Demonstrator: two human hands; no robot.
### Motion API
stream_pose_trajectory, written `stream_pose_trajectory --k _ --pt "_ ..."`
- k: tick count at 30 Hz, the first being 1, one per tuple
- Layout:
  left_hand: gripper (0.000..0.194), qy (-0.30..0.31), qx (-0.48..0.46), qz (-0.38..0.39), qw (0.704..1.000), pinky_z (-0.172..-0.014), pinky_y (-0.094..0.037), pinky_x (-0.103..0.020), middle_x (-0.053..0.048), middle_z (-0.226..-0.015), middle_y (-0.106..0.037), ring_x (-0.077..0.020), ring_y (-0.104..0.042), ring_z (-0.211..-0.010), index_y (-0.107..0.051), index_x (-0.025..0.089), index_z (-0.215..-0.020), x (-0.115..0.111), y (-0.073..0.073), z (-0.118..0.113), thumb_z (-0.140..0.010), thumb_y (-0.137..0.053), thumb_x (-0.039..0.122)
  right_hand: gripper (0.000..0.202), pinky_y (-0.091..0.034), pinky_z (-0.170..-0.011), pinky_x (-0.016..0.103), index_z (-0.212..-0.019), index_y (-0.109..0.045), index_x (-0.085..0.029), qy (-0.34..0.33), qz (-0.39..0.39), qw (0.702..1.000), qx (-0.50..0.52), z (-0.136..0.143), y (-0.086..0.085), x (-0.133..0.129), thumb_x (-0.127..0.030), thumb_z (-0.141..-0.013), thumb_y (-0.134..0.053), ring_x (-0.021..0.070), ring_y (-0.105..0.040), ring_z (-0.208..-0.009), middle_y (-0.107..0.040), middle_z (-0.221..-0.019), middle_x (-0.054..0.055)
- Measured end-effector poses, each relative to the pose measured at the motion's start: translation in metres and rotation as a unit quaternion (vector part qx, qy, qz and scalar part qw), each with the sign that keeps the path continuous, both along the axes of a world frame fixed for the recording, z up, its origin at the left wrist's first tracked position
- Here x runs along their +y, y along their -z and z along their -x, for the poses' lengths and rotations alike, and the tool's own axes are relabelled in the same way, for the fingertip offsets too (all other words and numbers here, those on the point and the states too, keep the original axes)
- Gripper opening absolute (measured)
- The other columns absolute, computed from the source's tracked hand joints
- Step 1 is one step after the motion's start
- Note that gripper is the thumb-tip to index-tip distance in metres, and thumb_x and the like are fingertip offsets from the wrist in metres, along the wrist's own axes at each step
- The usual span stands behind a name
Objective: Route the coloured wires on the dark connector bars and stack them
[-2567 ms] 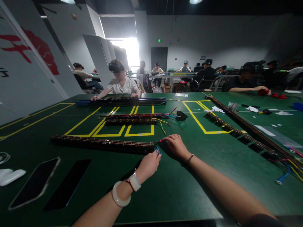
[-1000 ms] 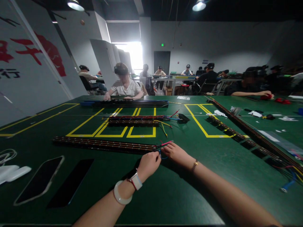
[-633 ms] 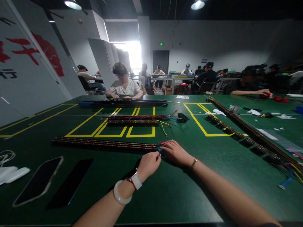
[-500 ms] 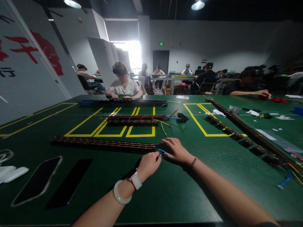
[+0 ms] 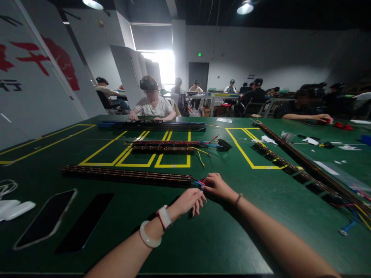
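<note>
A long dark busbar-like strip (image 5: 127, 175) with several copper-coloured lines lies on the green table. From its right end come short red and blue wires (image 5: 198, 183). My right hand (image 5: 218, 187) is closed around these wires, thumb and fingers pinched at their tips. Just below and to the left, my left hand (image 5: 189, 200) hovers with its fingers loosely apart and curving down, near the right fingertips. It appears to hold nothing. The wire ends are partly hidden by my fingers.
Two shorter wired strips (image 5: 162, 148) lie beyond, across yellow tape outlines. Longer strips (image 5: 298, 162) run along the right side. Two dark phone-like slabs (image 5: 46, 218) lie at the left. A person (image 5: 153, 102) works across the table, and another person's hand (image 5: 324, 117) is at the far right.
My left hand has opened from its pinch by the blue wire and turned downward. My right fingers have drawn together on the wires. The view has shifted slightly.
</note>
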State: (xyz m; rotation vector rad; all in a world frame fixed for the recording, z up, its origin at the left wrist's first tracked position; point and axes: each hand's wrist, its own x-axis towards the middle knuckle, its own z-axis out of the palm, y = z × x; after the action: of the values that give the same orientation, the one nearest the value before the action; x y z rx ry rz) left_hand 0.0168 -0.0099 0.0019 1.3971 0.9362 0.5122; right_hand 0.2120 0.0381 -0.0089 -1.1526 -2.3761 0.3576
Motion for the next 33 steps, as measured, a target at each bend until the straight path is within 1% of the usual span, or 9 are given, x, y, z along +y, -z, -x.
stream_pose_trajectory --k 3,6,8,11,16,20,25,30,33 --pt "0.039 0.011 -0.026 0.028 0.999 -0.045 -0.043 -0.020 -0.002 -0.073 -0.059 -0.0085 -0.058 -0.049 -0.054 0.011 -0.095 0.001 0.002 0.001 -0.092 -0.041 0.047 0.019 -0.042 -0.079 0.030 -0.084 -0.068 -0.017 -0.009 0.037 0.999 0.038 0.002 0.000 -0.001 -0.035 -0.086 -0.063 0.0158 -0.057 -0.078 -0.064 -0.080 0.002" --pt "0.035 0.014 -0.024 0.037 0.999 -0.048 -0.047 -0.022 -0.004 -0.083 -0.061 -0.0096 -0.062 -0.053 -0.052 0.011 -0.103 0.001 0.004 0.001 -0.094 -0.040 0.042 0.017 -0.044 -0.070 0.025 -0.083 -0.068 -0.016 -0.014 0.070 0.995 0.073 0.004 -0.002 -0.004 -0.032 -0.086 -0.062 0.0147 -0.058 -0.074 -0.066 -0.081 0.002" --pt "0.033 0.006 -0.018 0.039 0.999 -0.048 -0.048 -0.023 -0.006 -0.088 -0.062 -0.0103 -0.063 -0.053 -0.049 0.011 -0.106 0.001 0.005 0.001 -0.094 -0.041 0.041 0.014 -0.044 -0.070 0.025 -0.084 -0.069 -0.017 -0.020 0.069 0.994 0.084 0.005 -0.005 -0.006 -0.029 -0.086 -0.061 0.0147 -0.059 -0.075 -0.066 -0.081 0.003" --pt "0.030 -0.004 -0.016 0.035 0.999 -0.050 -0.049 -0.023 -0.008 -0.094 -0.062 -0.0103 -0.064 -0.055 -0.048 0.012 -0.104 0.000 0.003 -0.001 -0.094 -0.043 0.040 0.011 -0.045 -0.072 0.025 -0.086 -0.069 -0.016 -0.031 0.045 0.995 0.083 0.005 -0.007 -0.010 -0.025 -0.085 -0.061 0.0152 -0.060 -0.077 -0.066 -0.081 0.003" --pt "0.028 -0.023 -0.014 0.030 0.999 -0.054 -0.051 -0.023 -0.010 -0.104 -0.060 -0.0086 -0.064 -0.058 -0.046 0.014 -0.101 -0.004 0.000 -0.004 -0.094 -0.043 0.041 0.012 -0.045 -0.071 0.025 -0.087 -0.069 -0.017 -0.039 0.029 0.996 0.080 0.005 -0.007 -0.011 -0.024 -0.085 -0.060 0.0151 -0.059 -0.076 -0.065 -0.081 0.003" --pt "0.025 -0.031 -0.009 0.014 0.999 -0.051 -0.052 -0.022 -0.010 -0.105 -0.058 -0.0073 -0.063 -0.054 -0.041 0.015 -0.101 -0.005 0.002 -0.007 -0.096 -0.039 0.039 0.013 -0.045 -0.071 0.025 -0.087 -0.069 -0.017 -0.048 0.030 0.995 0.082 0.005 -0.006 -0.011 -0.024 -0.087 -0.059 0.0147 -0.059 -0.076 -0.064 -0.079 0.003" --pt "0.021 -0.027 -0.011 0.006 1.000 -0.050 -0.052 -0.021 -0.008 -0.101 -0.058 -0.0074 -0.063 -0.054 -0.039 0.016 -0.103 -0.005 0.003 -0.007 -0.098 -0.033 0.035 0.012 -0.043 -0.069 0.024 -0.083 -0.067 -0.017 -0.060 0.025 0.995 0.072 0.006 -0.006 -0.012 -0.025 -0.087 -0.058 0.0144 -0.057 -0.074 -0.062 -0.077 0.002" --pt "0.029 -0.036 -0.011 0.005 0.999 -0.050 -0.051 -0.022 -0.008 -0.098 -0.060 -0.0080 -0.063 -0.053 -0.040 0.016 -0.096 -0.004 0.003 -0.006 -0.097 -0.034 0.045 0.013 -0.043 -0.069 0.024 -0.082 -0.066 -0.017 -0.065 0.018 0.996 0.060 0.006 -0.007 -0.013 -0.023 -0.088 -0.056 0.0140 -0.057 -0.073 -0.062 -0.077 0.002" --pt "0.029 -0.034 -0.014 0.001 0.999 -0.050 -0.051 -0.022 -0.008 -0.098 -0.060 -0.0089 -0.064 -0.054 -0.041 0.016 -0.097 -0.004 0.003 -0.005 -0.098 -0.031 0.042 0.013 -0.043 -0.068 0.024 -0.082 -0.065 -0.016 -0.069 0.019 0.996 0.059 0.006 -0.008 -0.013 -0.023 -0.088 -0.056 0.0141 -0.056 -0.073 -0.061 -0.076 0.002"
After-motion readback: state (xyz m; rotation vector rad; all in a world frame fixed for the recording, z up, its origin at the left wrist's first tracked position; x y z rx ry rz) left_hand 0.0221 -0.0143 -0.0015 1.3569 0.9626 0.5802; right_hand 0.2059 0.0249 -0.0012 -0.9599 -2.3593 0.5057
